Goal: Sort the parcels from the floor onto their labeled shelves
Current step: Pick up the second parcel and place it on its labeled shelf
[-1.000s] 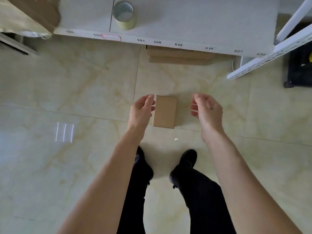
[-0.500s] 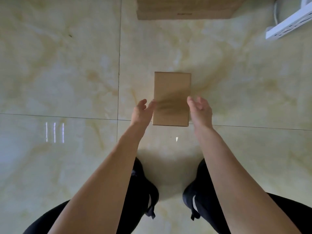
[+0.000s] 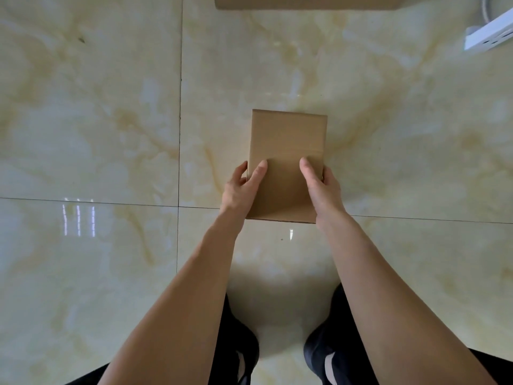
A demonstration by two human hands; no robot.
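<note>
Left hand [image 3: 241,187] and right hand [image 3: 323,187] clasp the parcel [image 3: 287,151] at frame centre, on or barely off the floor [image 3: 111,120]: pickup step, likely needing a lift and label check next.

I have both bare forearms stretched forward and down, converging ahead of my feet. My left hand [image 3: 242,187] is curled around the left edge of the parcel [image 3: 287,151], thumb laid flat on its top face. My right hand [image 3: 322,187] mirrors it on the right edge, thumb on top, fingers wrapped over the side. Both wrists are straight, palms facing each other.
</note>
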